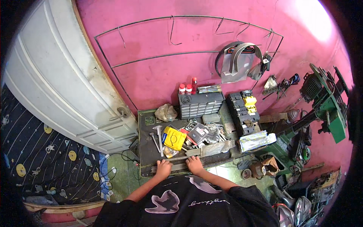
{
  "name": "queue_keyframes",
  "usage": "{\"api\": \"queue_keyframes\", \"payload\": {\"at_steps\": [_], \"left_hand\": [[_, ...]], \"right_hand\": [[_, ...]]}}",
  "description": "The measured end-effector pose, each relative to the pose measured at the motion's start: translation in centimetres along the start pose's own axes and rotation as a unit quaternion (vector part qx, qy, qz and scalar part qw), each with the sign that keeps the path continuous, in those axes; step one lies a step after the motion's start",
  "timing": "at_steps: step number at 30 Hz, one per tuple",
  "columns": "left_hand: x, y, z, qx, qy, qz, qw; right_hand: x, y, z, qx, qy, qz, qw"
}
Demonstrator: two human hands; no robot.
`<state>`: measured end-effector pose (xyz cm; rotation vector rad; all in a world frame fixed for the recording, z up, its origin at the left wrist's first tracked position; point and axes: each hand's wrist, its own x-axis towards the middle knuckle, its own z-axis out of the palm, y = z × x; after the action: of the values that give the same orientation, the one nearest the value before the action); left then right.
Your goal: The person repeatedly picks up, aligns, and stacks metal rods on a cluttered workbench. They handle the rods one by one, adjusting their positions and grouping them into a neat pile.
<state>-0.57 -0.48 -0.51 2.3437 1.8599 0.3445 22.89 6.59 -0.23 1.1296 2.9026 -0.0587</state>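
Note:
Along the front edge of the dark workbench (149, 145) lies a bundle of thin grey metal rods (179, 167). My left hand (163, 168) rests over the left part of the bundle with its fingers bent around the rods. Toward the other end, my right hand (194, 165) curls its fingers over the rods too. Just beyond my hands are a caliper (160, 140), a yellow case (174, 138) and a dark box-shaped item (197, 133). A plastic-wrapped bundle of rods (213, 149) lies to their right.
A small-drawer cabinet (201, 106) with red-capped bottles (185, 89) stands at the back. Black and yellow bins (243, 109) are at the right. Loose metal parts (214, 134) crowd the bench. A white door (72, 87) is at the left, a green machine (329, 113) at the right.

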Motion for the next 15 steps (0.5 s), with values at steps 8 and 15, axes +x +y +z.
{"api": "queue_keyframes", "payload": {"at_steps": [8, 15], "left_hand": [[0.7, 0.2, -1.1, 0.011, -0.01, 0.037, 0.999], [0.7, 0.0, -0.8, 0.022, -0.005, 0.035, 0.999]], "right_hand": [[-0.1, 0.0, -0.5, 0.0, 0.01, -0.016, 1.0], [0.2, 0.0, -0.1, -0.004, -0.015, 0.0, 1.0]]}}
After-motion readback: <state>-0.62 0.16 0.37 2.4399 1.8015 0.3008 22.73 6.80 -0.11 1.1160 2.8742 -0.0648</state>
